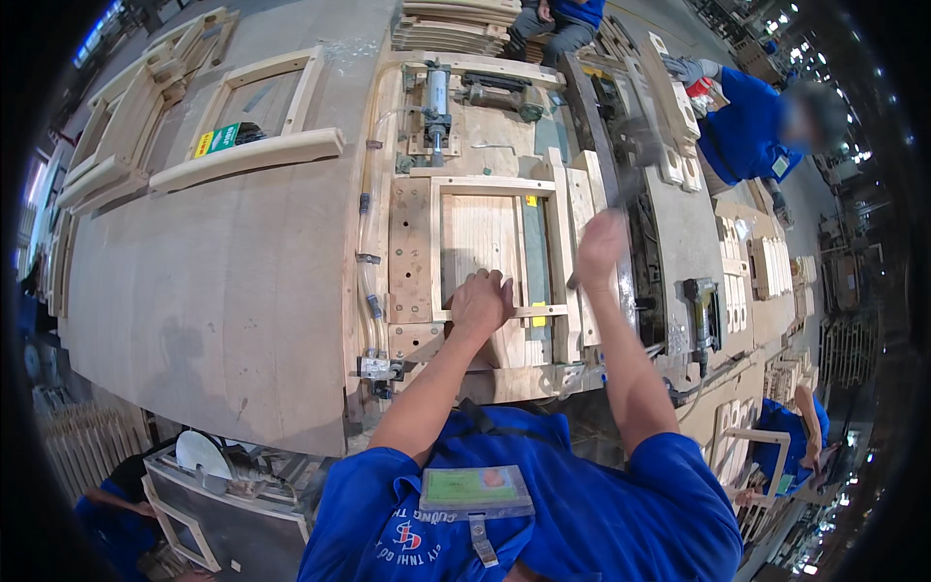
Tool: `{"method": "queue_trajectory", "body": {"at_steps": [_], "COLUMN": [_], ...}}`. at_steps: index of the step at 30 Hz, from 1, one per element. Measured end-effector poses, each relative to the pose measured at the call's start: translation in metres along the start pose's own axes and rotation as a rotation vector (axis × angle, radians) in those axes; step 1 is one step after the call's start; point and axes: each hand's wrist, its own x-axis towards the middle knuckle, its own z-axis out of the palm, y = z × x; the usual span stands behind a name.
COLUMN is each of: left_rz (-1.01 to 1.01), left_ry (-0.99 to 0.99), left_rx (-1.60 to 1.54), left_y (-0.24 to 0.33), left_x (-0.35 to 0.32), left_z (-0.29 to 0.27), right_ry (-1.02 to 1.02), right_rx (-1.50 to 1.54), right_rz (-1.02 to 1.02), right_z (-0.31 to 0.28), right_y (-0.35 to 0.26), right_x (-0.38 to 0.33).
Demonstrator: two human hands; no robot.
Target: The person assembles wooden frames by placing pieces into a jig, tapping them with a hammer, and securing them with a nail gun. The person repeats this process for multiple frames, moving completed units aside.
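A pale wooden frame (495, 184) lies in a jig on the workbench in front of me. My left hand (480, 303) rests over the frame's near rail (543, 310), fingers curled round it at the left end. Raised over the frame's right side, my right hand (602, 250) is closed round the handle of a hammer (640, 145). The hammer's head is smeared by motion and points away from me. An upright wooden post (560, 242) forms the frame's right side, with a drilled wooden strip (589, 281) beside it.
A pneumatic cylinder (438, 102) and a nail gun (499, 95) lie beyond the frame. Another nail gun (700, 315) stands at the right. Finished frames (257, 97) rest on the wide board (213, 291) at left. Co-workers in blue (747, 126) work on the right and at the far end.
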Motion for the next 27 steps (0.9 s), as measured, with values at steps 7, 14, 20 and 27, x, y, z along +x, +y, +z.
{"method": "queue_trajectory", "body": {"at_steps": [7, 14, 20, 27], "left_rz": [-0.15, -0.006, 0.034, 0.329], "left_ry": [-0.069, 0.075, 0.018, 0.025], "left_rx": [0.024, -0.074, -0.074, -0.144], "left_y": [-0.01, -0.017, -0.012, 0.013], "left_x": [-0.001, -0.001, 0.001, -0.008], "left_z": [0.002, 0.007, 0.008, 0.04], "right_ry": [-0.542, -0.357, -0.528, -0.548], "right_rx": [0.458, -0.29, -0.674, -0.773], "right_rz": [0.819, 0.34, 0.582, 0.232], "right_z": [-0.01, -0.049, -0.053, -0.064], "right_y": [-0.049, 0.034, 0.073, 0.086], "right_x": [0.027, 0.004, -0.014, -0.03]}}
